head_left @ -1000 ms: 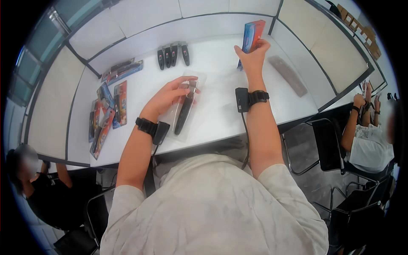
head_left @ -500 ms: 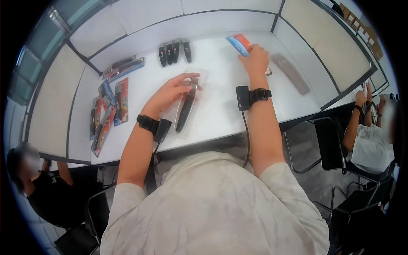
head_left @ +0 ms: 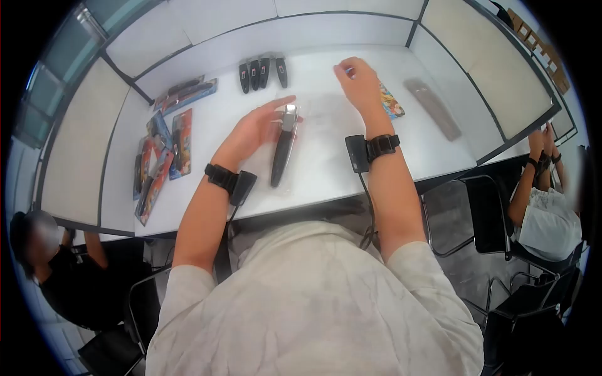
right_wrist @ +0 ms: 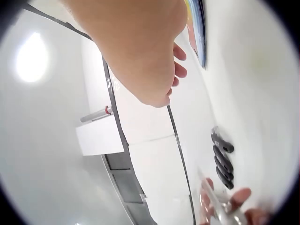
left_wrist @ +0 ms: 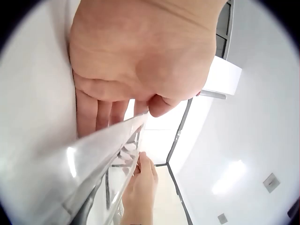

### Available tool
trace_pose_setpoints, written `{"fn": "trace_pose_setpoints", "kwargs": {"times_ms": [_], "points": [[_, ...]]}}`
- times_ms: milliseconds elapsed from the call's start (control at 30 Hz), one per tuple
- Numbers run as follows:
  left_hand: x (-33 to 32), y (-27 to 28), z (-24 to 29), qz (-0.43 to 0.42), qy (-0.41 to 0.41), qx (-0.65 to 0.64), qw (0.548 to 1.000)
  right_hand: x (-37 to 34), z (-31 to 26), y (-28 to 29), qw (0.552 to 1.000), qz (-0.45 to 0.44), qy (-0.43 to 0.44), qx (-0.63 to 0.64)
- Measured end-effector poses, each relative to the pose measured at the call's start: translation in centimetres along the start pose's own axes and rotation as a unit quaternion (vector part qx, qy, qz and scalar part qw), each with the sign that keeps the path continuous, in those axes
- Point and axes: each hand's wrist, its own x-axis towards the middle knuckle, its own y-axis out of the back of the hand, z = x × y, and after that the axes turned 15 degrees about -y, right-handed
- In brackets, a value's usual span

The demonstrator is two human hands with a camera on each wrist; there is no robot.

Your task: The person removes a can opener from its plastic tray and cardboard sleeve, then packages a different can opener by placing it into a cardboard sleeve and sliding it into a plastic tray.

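A clear plastic shell (left_wrist: 124, 176) holds a black-handled tool with a silver metal head (head_left: 285, 144). My left hand (head_left: 254, 131) pinches the shell's left edge, its thumb on the near side and its fairly straight fingers behind. A printed card (head_left: 392, 102) in blue, orange and yellow lies on the table at the right, partly hidden under my right wrist. Above and left of that card is my right hand (head_left: 362, 88), fingers loosely bent with nothing seen in them.
Several black tools (head_left: 254, 74) stand in a row at the back. Packaged tools on printed cards (head_left: 182, 141) lie at the left. A translucent empty-looking shell (head_left: 433, 108) lies at the right. Partition walls (head_left: 282, 31) border the table (head_left: 326, 169).
My right hand has laid the printed card down flat from upright, let go of it and moved left. My left hand stays at the shell, its fingers straighter.
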Motion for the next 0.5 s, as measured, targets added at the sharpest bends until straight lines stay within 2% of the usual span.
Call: {"fn": "trace_pose_setpoints", "kwargs": {"times_ms": [133,233,300,333,433,500], "points": [[0.0,0.4,-0.6,0.029,-0.060,0.014,0.998,-1.4,-1.5,-2.1,0.990,-0.126,-0.026,0.064],[0.0,0.3,-0.5,0.099,-0.072,0.086,0.989,-2.4,-3.7,-1.3,0.935,-0.287,-0.177,0.111],[0.3,0.6,-0.8,0.143,-0.085,0.118,0.979,-2.8,-4.3,-1.2,0.895,-0.375,-0.206,0.127],[0.5,0.6,-0.6,0.161,-0.070,0.109,0.978,-3.1,-4.5,-1.3,0.886,-0.391,-0.213,0.127],[0.5,1.0,-0.7,0.168,-0.097,0.047,0.980,-3.8,-5.3,-1.5,0.864,-0.436,-0.218,0.124],[0.8,1.3,-0.7,0.176,-0.083,0.069,0.978,-3.9,-5.3,-1.6,0.857,-0.452,-0.215,0.122]]}}
